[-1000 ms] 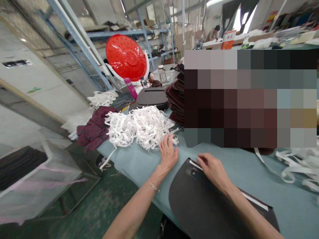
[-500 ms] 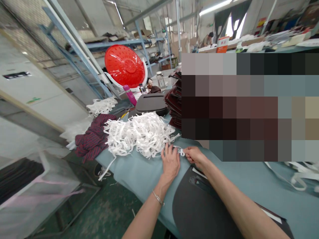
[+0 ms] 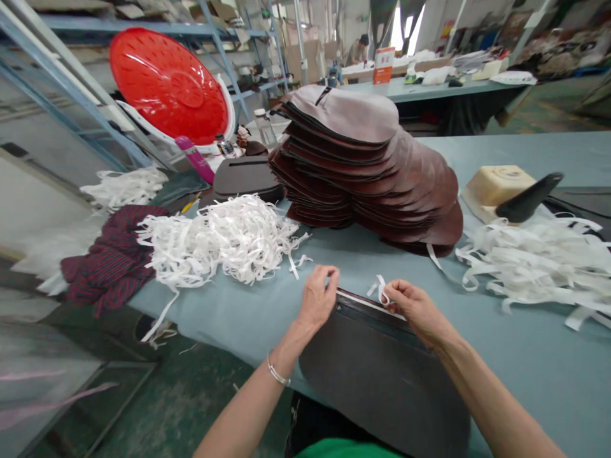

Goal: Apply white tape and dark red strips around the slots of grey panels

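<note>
Beyond the panel, brown stack

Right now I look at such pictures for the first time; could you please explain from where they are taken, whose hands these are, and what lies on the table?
There is no machine: these are one person's own bare hands. Every picture comes from one camera on that person's head, looking forward and down. On the blue-green table lies a dark panel, its far edge lined with white. The left hand is at that edge's left end; whether it grips, I cannot tell. The right hand pinches a small curled white strip. Farther back are a left heap of white strips, a stack of brown pieces and a right heap of white strips.
</note>
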Motion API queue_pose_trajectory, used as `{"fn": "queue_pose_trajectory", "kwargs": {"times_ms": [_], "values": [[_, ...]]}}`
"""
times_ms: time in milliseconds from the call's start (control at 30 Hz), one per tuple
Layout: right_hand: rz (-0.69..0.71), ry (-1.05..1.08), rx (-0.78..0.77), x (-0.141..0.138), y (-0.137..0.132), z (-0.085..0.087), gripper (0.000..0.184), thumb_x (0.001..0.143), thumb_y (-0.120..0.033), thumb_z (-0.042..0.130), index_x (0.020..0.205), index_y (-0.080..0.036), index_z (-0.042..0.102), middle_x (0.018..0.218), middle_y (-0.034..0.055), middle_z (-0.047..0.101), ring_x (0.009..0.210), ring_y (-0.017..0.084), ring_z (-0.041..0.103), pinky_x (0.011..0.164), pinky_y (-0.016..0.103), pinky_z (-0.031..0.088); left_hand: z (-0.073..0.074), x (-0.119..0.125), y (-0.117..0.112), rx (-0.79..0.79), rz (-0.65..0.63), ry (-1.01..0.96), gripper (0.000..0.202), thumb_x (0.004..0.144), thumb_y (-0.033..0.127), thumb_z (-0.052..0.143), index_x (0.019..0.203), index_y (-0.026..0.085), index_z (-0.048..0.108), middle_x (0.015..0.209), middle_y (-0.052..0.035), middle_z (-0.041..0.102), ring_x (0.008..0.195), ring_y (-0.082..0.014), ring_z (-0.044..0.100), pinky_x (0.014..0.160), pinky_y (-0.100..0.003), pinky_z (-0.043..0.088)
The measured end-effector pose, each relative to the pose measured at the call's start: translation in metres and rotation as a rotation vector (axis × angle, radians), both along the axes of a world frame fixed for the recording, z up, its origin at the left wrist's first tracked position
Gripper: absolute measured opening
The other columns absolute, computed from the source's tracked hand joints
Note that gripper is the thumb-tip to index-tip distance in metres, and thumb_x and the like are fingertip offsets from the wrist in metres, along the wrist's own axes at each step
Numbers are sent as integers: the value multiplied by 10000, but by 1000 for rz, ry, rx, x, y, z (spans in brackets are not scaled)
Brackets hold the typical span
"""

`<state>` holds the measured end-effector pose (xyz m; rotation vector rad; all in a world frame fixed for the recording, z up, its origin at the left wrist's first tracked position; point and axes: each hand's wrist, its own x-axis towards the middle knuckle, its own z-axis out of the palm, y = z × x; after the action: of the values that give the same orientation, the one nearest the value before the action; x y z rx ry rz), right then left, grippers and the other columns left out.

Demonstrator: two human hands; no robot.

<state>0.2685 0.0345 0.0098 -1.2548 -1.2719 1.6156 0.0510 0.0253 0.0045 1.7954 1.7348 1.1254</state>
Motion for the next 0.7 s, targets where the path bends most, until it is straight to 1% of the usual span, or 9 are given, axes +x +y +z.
{"fn": "queue_pose_trajectory", "kwargs": {"times_ms": [67,133,233,333,400,500,600,633,700], "values": [[-56,4,21,-3,-14,-5,315,787,-474,598,731,-170,537,641,-28,516,580,86,413,580,238,326,2,33,-15,-226,-218,-258,225,877,362,482,950,195,613,882,-28,655,823,-143,606,790,-275,472],[-127,28,26,-5,-27,-10,287,785,-439,613,708,-174,534,602,-43,480,573,85,398,583,236,318,-1,60,-30,-416,-281,-494,207,816,365,562,879,174,611,788,-13,655,700,-119,601,689,-238,470],[-276,145,-16,-4,-46,-18,245,793,-396,616,704,-185,531,631,-36,496,608,94,429,621,243,353,-10,80,-48,-608,-173,-740,185,767,339,591,758,154,581,726,-10,642,601,-85,572,603,-204,430],[-408,326,-64,5,-59,-18,199,791,-378,619,756,-195,549,796,6,579,753,129,518,717,280,413,-16,79,-64,-773,-88,-857,159,781,313,550,766,154,546,761,-25,647,580,-74,573,535,-183,397],[-400,422,-86,13,-65,-14,191,800,-377,606,766,-202,537,809,12,588,792,144,544,750,308,433,-14,72,-72,-775,-56,-773,139,803,299,519,787,160,524,763,-28,640,573,-85,576,516,-193,405],[-187,377,-130,16,-73,-7,180,823,-365,582,782,-207,505,667,-21,558,664,123,539,687,292,436,-1,62,-76,-460,-80,-428,165,853,293,488,966,182,536,969,-62,641,826,-142,620,718,-273,490],[82,165,-120,9,-81,-2,164,791,-321,609,783,-194,506,654,-21,577,607,112,534,624,264,427,16,55,-74,-167,-319,-82,311,905,305,448,1205,231,477,1290,-74,519,1236,-192,439,1030,-370,357],[131,115,-106,6,-83,-2,156,776,-303,612,766,-190,506,667,-15,586,621,115,543,626,262,431,21,54,-73,-141,-410,9,314,918,312,430,1220,241,478,1303,-64,514,1279,-199,390,1072,-394,299],[147,70,-86,3,-88,-1,125,772,-274,587,745,-189,499,675,-10,597,643,119,555,641,262,436,25,51,-70,-158,-550,143,257,938,327,396,1124,246,553,1164,-36,604,1213,-196,448,1088,-419,244]]}}
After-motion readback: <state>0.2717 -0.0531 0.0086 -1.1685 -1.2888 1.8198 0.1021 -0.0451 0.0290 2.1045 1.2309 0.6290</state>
